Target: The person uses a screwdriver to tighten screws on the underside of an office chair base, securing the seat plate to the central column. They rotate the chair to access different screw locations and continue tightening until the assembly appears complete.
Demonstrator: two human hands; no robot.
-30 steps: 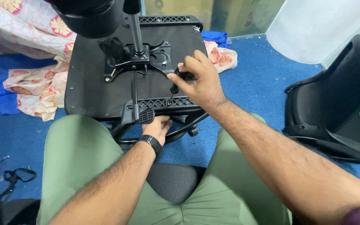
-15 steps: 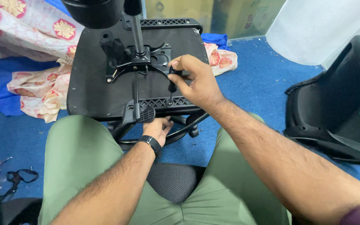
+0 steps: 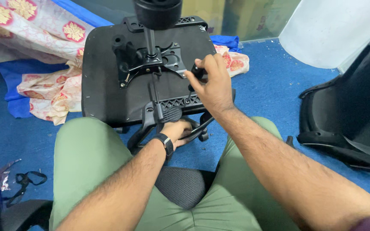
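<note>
Both hands (image 3: 213, 83) grip the upturned chair seat (image 3: 103, 85); underside up.

This is looking like a makeshift repair corner in a home or small office rather than a proper workshop. Blue carpet (image 3: 279, 90) is covering the floor, and a flowered cloth (image 3: 43, 47) is lying crumpled over a blue sheet (image 3: 13, 77) at the left. Chair parts are sitting about: an upturned seat (image 3: 103, 85) with its metal mechanism (image 3: 150, 57) showing, and a black shell (image 3: 352, 111) lying at the right. A black strap (image 3: 22, 179) and small scraps are lying on the carpet. The person is sitting on a mesh seat (image 3: 180, 186), working low over the floor with no bench in view.
</note>
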